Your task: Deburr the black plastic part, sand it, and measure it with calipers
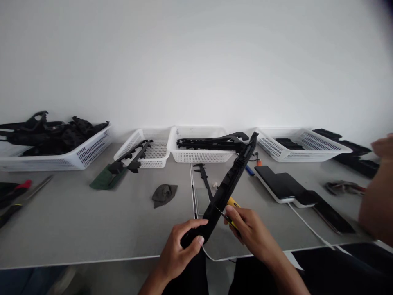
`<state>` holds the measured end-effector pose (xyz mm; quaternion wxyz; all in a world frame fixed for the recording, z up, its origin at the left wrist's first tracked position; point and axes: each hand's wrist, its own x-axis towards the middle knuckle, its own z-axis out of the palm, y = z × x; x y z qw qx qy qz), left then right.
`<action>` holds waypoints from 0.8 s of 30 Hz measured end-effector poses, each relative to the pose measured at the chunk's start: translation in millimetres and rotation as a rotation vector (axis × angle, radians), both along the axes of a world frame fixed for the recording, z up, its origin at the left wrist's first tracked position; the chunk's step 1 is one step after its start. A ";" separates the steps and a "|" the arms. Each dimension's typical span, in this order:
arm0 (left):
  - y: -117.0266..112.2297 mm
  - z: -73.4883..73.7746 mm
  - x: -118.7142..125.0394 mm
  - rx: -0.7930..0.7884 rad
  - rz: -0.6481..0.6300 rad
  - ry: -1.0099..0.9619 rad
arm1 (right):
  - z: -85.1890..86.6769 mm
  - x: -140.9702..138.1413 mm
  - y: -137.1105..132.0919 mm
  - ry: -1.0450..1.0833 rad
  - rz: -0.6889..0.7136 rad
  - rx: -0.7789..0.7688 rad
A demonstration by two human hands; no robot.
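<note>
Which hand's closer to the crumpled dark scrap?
Left. The left hand, gripping the black part, sits below and right of the scrap in view; the right hand is much farther right.

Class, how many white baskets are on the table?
4 white baskets: one at far left, two side by side mid-table, one towards the right.

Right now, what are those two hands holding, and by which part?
The left hand holds a long black part by its near end; the right hand pinches a slim tool by its yellow portion.
</note>
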<state>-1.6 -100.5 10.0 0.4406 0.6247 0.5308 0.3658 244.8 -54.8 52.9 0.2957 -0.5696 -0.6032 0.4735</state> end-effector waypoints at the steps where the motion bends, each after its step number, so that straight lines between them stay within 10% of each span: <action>1: 0.0 0.4 0.0 -0.001 -0.006 -0.002 | 0.4 -0.4 1.7 -0.019 -0.029 0.020; 9: 0.8 2.4 -1.0 -0.023 -0.047 -0.062 | 9.9 3.6 9.1 0.115 -0.271 0.175; 17: 13.9 5.7 -0.7 -0.118 -0.337 -0.264 | -1.1 -29.4 -5.8 0.022 -0.088 0.241; 24: 12.4 0.5 5.0 -0.178 -0.130 -0.347 | -8.9 -46.2 -22.7 -0.173 0.184 0.162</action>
